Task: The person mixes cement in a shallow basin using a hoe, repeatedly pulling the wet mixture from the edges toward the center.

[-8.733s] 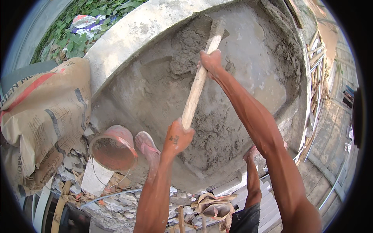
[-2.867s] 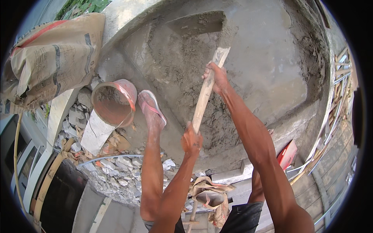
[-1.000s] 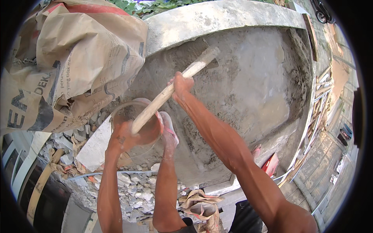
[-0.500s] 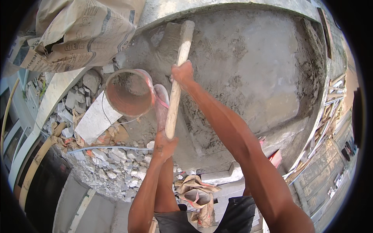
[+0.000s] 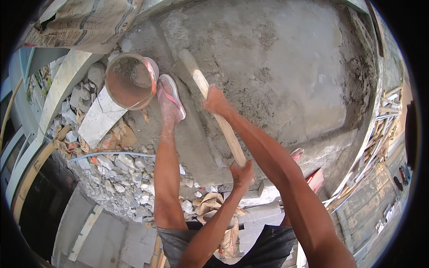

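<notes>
Both of my hands grip the pale wooden handle of a hoe, which slants across the wet grey cement mix. My right hand is closed around it farther up the shaft. Near the butt end, my left hand wraps the handle. The hoe's far end is coated in cement and rests at the mix; its blade is hard to tell from the wet cement. My left foot, in a pink-strapped flip-flop, stands left of the hoe beside an orange bucket with grey residue inside.
A paper cement sack lies at the upper left. Broken rubble and a thin blue hose are left of my leg. A raised rim borders the mix. Wooden sticks lie to the right; a crumpled sack is between my legs.
The hoe has swung from leaning right at its top to leaning left. My left hand moved right with the butt end; my right hand came slightly nearer. The view shifted, with bucket and sack higher.
</notes>
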The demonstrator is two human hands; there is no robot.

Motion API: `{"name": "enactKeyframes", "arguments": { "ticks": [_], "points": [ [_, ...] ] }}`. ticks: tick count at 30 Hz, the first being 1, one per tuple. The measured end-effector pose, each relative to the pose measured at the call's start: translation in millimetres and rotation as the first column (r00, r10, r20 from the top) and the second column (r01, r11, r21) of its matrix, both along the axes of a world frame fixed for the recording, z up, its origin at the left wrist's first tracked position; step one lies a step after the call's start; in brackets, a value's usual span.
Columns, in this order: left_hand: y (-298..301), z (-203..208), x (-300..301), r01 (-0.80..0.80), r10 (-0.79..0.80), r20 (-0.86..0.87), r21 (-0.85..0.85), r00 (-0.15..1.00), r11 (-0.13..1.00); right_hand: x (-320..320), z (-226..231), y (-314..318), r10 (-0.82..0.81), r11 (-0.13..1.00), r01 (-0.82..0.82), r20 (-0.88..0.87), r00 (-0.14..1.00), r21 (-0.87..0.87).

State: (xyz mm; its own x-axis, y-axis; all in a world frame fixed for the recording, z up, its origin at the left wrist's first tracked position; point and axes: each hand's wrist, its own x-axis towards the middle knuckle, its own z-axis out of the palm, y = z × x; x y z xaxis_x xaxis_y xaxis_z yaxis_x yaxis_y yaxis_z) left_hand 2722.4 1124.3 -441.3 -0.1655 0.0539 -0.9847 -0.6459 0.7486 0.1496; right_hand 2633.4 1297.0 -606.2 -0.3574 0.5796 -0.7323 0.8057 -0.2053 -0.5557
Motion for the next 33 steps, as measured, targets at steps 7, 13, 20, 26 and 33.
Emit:
{"name": "enactKeyframes", "arguments": {
  "ticks": [7, 13, 20, 26, 33],
  "points": [
    [-161, 8, 82, 0.126, -0.126, 0.019, -0.005, 0.992, 0.992, 110, 34, -131, -0.272, 0.939, 0.293, 0.132, 0.953, -0.181],
    [-273, 37, 75, 0.629, -0.628, -0.027, 0.069, 0.777, 0.775, 181, 103, -221, -0.613, 0.783, 0.599, -0.049, 0.788, -0.169],
    [-204, 23, -13, 0.765, -0.766, -0.109, -0.060, 0.633, 0.641, 117, 147, -149, -0.805, 0.592, 0.775, -0.108, 0.584, -0.224],
    [-42, -75, -124, 0.701, -0.630, -0.454, -0.015, 0.631, 0.713, 5, 71, 25, -0.759, 0.628, 0.772, -0.298, 0.579, -0.098],
    [34, -207, -170, 0.566, -0.470, -0.472, 0.077, 0.746, 0.821, -103, -21, 97, -0.455, 0.771, 0.601, -0.477, 0.752, 0.212]
  ]
}}
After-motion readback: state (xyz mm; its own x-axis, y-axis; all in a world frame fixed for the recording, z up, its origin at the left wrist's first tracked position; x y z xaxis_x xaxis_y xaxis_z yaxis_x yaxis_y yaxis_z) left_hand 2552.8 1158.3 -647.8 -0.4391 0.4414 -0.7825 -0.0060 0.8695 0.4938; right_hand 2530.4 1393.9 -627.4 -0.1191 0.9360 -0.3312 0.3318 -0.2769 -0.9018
